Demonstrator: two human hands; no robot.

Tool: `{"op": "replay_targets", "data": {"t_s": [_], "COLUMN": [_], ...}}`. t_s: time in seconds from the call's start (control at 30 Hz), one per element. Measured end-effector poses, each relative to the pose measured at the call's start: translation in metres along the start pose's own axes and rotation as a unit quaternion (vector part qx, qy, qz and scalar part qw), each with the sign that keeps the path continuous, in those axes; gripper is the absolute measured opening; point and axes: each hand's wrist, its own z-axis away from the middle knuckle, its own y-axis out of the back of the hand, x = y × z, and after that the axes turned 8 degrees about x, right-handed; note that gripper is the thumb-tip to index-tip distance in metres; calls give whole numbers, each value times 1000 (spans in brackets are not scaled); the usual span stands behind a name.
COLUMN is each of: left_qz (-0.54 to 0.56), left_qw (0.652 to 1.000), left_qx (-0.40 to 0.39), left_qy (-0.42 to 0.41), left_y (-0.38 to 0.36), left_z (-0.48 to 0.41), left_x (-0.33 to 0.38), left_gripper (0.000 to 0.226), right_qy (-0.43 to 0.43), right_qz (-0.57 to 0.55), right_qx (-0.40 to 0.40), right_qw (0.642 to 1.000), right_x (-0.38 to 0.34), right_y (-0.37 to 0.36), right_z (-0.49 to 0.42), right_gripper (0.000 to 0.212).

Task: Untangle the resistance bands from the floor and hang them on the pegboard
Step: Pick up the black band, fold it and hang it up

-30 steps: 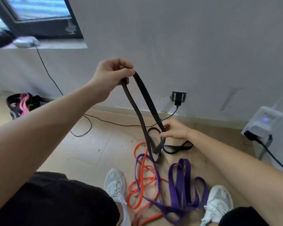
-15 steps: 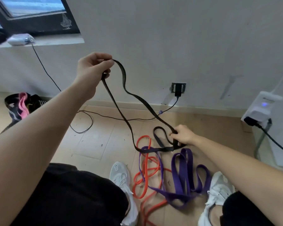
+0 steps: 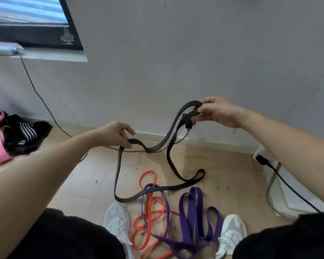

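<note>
My right grip (image 3: 216, 112) is pinching the top fold of the black band (image 3: 117, 176). My left grip (image 3: 120, 135), lower and off to its left, has its fingers curled round another bend of the same band. Below both grips the slack trails onto the floor (image 3: 94, 176) and crosses the purple band (image 3: 183, 215) and the orange band (image 3: 147, 172), which lie twisted together between my shoes (image 3: 116, 217). I cannot tell whether the black strand runs over or under them there. If it runs under, a straight lift would likely snag and drag the whole heap up. The sag between the grips also hangs close to a power cable (image 3: 45, 107), so a quick pull might hook it. No pegboard is in view.
</note>
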Motion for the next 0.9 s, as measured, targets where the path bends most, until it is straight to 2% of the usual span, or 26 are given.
{"op": "replay_targets", "data": {"t_s": [0.1, 0.17, 0.23, 0.3, 0.37, 0.43, 0.5, 0.53, 0.63, 0.7, 0.77, 0.83, 0.9], "left_qz": [-94, -160, -193, -189, -182, -153, -59, -6, 139, 198, 214, 230, 267], "left_qw": [995, 985, 979, 978, 978, 983, 993, 993, 979, 968, 962, 957, 950], "left_qx": [-43, -53, -53, -70, -77, -39, 16, 43, 85, 65, 38, 14, 6], "left_qy": [-12, -32, -44, -50, -67, -90, -101, -107, -125, -143, -165, -176, -163], "left_y": [-17, -28, -39, -50, -61, -70, -74, -74, -75, -78, -83, -92, -103], "left_z": [-2, -2, -2, -1, -2, -4, -6, -7, -9, -10, -11, -13, -14], "left_x": [1, 3, 5, 8, 14, 24, 43, 54, 89, 110, 129, 147, 164], "left_gripper": [30, 18, 14, 13, 22, 31, 34, 37, 56, 75, 88, 84, 68], "right_qy": [64, 116, 163, 195, 234, 273, 301, 312, 320, 321, 313, 305, 299], "right_qz": [109, 230, 300, 322, 359, 430, 500, 512, 510, 497, 457, 402, 360], "right_qx": [5, 65, 131, 176, 197, 211, 216, 220, 222, 212, 206, 207, 214], "right_qw": [992, 964, 931, 910, 882, 835, 782, 770, 767, 778, 807, 838, 858], "right_x": [-33, -50, -63, -73, -83, -90, -95, -97, -103, -106, -107, -109, -111], "right_y": [5, 5, 8, 13, 19, 20, 17, 14, 6, 3, 2, 3, 1], "right_z": [17, 28, 33, 37, 41, 45, 50, 52, 57, 58, 60, 61, 64], "right_gripper": [12, 15, 17, 21, 19, 13, 10, 10, 12, 12, 8, 4, 8]}}
